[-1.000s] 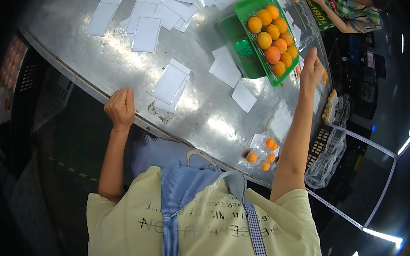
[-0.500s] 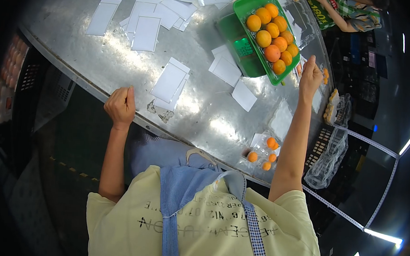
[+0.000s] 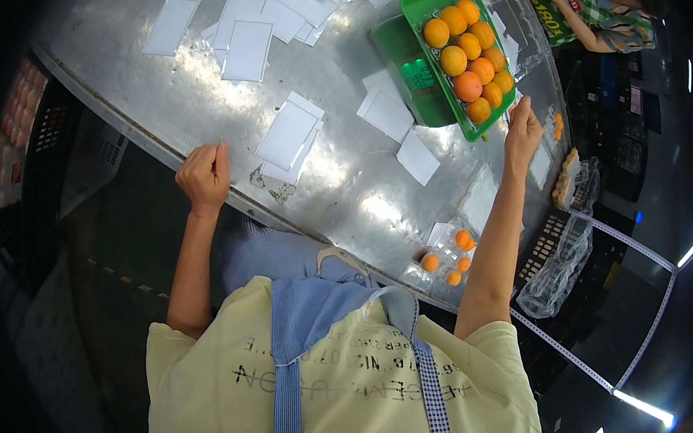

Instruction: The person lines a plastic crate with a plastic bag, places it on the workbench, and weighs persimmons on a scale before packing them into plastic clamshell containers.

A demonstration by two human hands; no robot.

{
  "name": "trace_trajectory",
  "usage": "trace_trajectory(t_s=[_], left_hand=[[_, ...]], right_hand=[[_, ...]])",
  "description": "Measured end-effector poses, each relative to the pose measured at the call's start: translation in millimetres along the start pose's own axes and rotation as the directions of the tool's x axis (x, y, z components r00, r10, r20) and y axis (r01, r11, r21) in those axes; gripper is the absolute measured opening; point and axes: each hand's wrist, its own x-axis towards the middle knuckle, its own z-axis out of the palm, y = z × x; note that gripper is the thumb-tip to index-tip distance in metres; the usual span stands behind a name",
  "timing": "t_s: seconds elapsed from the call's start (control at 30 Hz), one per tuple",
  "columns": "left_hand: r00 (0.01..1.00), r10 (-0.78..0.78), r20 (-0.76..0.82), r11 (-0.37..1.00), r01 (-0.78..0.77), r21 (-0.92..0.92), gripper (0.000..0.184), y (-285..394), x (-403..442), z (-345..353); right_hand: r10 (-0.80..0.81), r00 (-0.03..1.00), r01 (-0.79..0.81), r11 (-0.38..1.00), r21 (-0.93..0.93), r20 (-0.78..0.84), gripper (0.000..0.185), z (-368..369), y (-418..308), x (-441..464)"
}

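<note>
My left hand (image 3: 203,179) is closed in a fist at the table's near edge, its thumb side facing up. No object shows in it. On the right, my right hand (image 3: 523,140) is also closed, thumb on top, just beside the lower right corner of a green tray (image 3: 411,12). I see nothing between its fingers, though their inner side is mostly hidden. Several oranges (image 3: 467,86) in a clear plastic pack lie in this tray, which sits on a green scale (image 3: 436,113) with a lit display.
White cards (image 3: 248,50) lie scattered across the metal table (image 3: 340,125). Small orange fruits (image 3: 431,262) sit in clear packaging near the front edge. A co-worker's arm (image 3: 584,29) is at the upper right. Crates holding plastic wrap (image 3: 557,269) stand beyond the right edge.
The view has shifted slightly, so the tray, cards and small fruits appear a little further right and up. Both hands remain closed in nearly the same places.
</note>
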Motion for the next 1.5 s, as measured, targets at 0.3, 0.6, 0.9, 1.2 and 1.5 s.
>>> trace_trajectory(t_s=[0.3, 0.6, 0.9, 1.2, 1.5], left_hand=[[1.0, 0.004, 0.0, 1.0, -0.004, -0.003, 0.033, 1.9, 1.4, 0.4], [1.0, 0.012, -0.004, 1.0, -0.012, 0.014, 0.034, 3.4, 1.2, 1.0], [1.0, 0.012, -0.001, 0.997, -0.012, 0.078, 0.033, 3.1, 1.0, 2.3], [1.0, -0.004, 0.023, 0.996, 0.002, 0.091, 0.034, 4.0, 2.0, 2.7], [1.0, 0.01, 0.024, 0.993, -0.013, 0.119, 0.038, 2.3, 0.5, 6.9]], right_hand=[[-0.027, 0.999, 0.027, 1.0, 0.01, -0.018, 0.037, -3.5, 11.2, -18.0], [0.032, 0.998, -0.041, 0.988, 0.151, 0.062, 0.022, -6.9, 19.6, -32.1], [0.041, 0.993, -0.062, 0.978, 0.197, 0.11, 0.015, 0.1, 17.4, -36.7], [-0.156, 0.976, 0.165, 0.985, -0.042, 0.155, 0.028, 34.7, -38.0, 28.0], [-0.082, 0.992, 0.106, 0.959, 0.261, -0.1, 0.022, 21.5, -24.6, 75.7]])
